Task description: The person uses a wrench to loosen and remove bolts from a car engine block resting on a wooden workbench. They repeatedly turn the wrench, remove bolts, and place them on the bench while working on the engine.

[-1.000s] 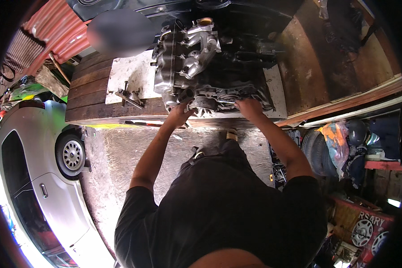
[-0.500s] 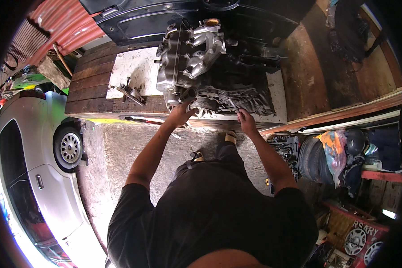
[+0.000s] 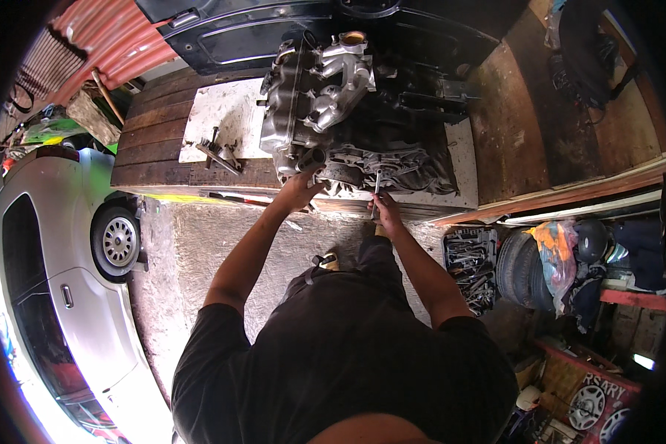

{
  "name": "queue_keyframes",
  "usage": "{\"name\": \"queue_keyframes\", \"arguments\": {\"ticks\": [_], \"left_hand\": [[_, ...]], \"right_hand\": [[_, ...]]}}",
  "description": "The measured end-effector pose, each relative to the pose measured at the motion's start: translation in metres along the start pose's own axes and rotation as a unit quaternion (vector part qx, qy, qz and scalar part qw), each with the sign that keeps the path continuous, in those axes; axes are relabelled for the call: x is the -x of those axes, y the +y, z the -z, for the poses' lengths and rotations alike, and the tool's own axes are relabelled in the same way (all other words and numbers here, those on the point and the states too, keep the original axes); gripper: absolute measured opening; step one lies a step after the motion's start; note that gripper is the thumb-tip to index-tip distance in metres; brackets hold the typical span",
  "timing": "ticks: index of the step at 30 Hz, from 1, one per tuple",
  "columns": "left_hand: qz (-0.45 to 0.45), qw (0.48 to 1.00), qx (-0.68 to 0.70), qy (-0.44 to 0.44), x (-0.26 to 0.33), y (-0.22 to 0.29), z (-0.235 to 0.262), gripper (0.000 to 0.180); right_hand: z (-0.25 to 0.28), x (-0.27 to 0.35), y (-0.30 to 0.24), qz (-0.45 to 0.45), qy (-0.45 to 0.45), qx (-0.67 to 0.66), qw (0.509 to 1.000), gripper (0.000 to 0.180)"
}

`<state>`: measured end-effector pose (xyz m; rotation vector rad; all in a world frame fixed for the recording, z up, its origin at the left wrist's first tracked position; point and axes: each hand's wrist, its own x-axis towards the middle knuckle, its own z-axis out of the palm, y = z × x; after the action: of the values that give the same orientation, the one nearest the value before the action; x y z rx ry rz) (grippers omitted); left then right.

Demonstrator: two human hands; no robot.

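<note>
Now, right hand [image 3: 386, 211]: I see it closed around a thin silver tool [image 3: 378, 182], just below the middle of the engine's near edge.
Thin silver tool: it is near the middle of the frame, a bit above center. Its long side runs almost straight up and down, from the right hand up to the engine [image 3: 283, 115]. I can't tell from way over here if the top end touches.
Left hand [image 3: 296, 194]: it is at the engine's lower left corner, just under a dark round pipe [image 3: 314, 158]. Some fingers are hidden, so I can't tell if they grip or only rest.
Nearer hand: the right one has the tool. The left one is well apart from it, off to the left.
Engine: it sits in the upper middle of the frame, with bent silver pipes [image 3: 340, 92] on top.
Bench [image 3: 152, 137]: I see loose metal parts [image 3: 218, 154] on a white board [image 3: 228, 107], left of the engine.
Right side of the frame: a tray of tools [image 3: 470, 268] is beside black tires [image 3: 522, 270].
</note>
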<state>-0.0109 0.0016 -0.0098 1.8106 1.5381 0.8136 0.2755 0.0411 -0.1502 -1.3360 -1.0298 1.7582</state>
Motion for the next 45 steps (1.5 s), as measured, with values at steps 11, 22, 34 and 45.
{"name": "queue_keyframes", "arguments": {"ticks": [11, 22, 34, 45], "left_hand": [[0.022, 0.999, 0.032, -0.008, -0.001, 0.003, 0.0, 0.053], [0.034, 0.999, 0.002, -0.01, 0.001, 0.007, 0.003, 0.056], [0.038, 0.999, 0.004, -0.019, -0.001, -0.003, 0.0, 0.055], [0.044, 0.999, 0.007, -0.021, -0.001, 0.013, 0.005, 0.054]], "right_hand": [[-0.017, 0.006, 0.005, -0.063, -0.074, 0.017, 0.995, 0.033], [-0.014, -0.004, 0.001, -0.11, -0.07, 0.02, 0.991, 0.031], [-0.029, 0.005, -0.003, -0.133, -0.039, 0.034, 0.99, 0.034], [-0.01, -0.03, 0.035, 0.067, 0.069, 0.223, 0.97, 0.041]]}}
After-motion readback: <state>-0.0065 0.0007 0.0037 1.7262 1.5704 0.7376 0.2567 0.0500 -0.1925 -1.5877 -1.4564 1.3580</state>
